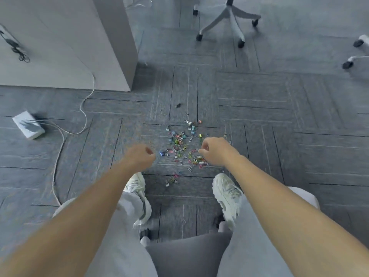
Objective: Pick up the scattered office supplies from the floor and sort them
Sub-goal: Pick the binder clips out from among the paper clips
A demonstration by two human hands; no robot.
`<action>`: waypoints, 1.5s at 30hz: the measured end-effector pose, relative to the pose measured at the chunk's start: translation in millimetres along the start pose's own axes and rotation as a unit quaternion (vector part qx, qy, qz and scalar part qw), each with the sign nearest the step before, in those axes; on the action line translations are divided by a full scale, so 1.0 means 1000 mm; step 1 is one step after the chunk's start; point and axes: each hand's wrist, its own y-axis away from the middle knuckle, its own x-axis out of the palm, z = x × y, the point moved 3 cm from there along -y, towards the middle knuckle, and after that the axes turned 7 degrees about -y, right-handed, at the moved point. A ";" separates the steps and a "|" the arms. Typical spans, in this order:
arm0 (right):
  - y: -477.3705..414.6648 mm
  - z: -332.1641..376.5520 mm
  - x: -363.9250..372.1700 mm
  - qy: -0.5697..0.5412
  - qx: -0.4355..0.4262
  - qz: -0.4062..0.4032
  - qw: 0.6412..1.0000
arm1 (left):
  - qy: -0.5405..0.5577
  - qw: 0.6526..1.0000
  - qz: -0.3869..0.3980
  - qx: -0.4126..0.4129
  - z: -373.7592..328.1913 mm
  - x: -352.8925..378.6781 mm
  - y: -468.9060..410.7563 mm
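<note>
Head view: clip pile [184,148] on floor lies btwn curled hands, nearer right hand [214,150]; left hand [142,156] beside; contents cannot be told.

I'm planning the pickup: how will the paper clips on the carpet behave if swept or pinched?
The paper clips look thin and small, so probably very light. They lie flat in a loose overlapping heap, so some may hook together and lift in bunches. The carpet looks textured, so pushed clips would likely snag rather than slide.

Grey carpet-tile floor [279,120]: coloured paper clips [183,148] and binder clips [192,124] scattered at centre (some blurred), a white power strip [28,127] at left.
</note>
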 end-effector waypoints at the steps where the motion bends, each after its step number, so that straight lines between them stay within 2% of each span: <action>1: -0.012 -0.002 0.007 -0.005 0.002 0.000 1.000 | 0.004 1.000 0.012 -0.002 0.003 0.007 -0.012; 5: -0.070 -0.006 0.040 0.000 -0.007 0.019 1.000 | 0.000 0.998 0.050 -0.023 0.020 0.044 -0.062; 9: -0.136 -0.020 0.073 0.030 -0.006 0.044 0.999 | -0.015 0.994 0.097 -0.048 0.046 0.123 -0.111; 12: -0.172 -0.038 0.106 0.055 -0.019 0.064 0.996 | 0.017 0.989 0.129 -0.073 0.062 0.188 -0.133; 17: -0.204 -0.076 0.179 0.042 -0.016 0.092 0.995 | 0.073 0.981 0.118 -0.137 0.087 0.272 -0.163; 21: -0.224 -0.098 0.224 0.037 -0.019 0.101 0.994 | 0.080 0.981 0.080 -0.158 0.103 0.307 -0.186; 26: -0.255 -0.096 0.254 0.046 -0.031 0.100 0.993 | 0.131 0.969 0.056 -0.200 0.108 0.320 -0.200; 32: -0.315 -0.048 0.272 0.023 -0.092 0.018 0.995 | 0.163 0.972 0.083 -0.145 0.114 0.303 -0.219; 39: -0.358 -0.022 0.303 0.125 -0.112 -0.032 0.985 | 0.104 0.983 0.084 -0.126 0.149 0.255 -0.258; 42: -0.361 -0.026 0.305 0.126 -0.129 -0.029 0.983 | 0.169 0.971 0.041 -0.167 0.161 0.251 -0.280; 45: -0.362 -0.031 0.297 0.117 -0.178 0.014 0.977 | 0.281 0.941 -0.007 -0.188 0.160 0.256 -0.292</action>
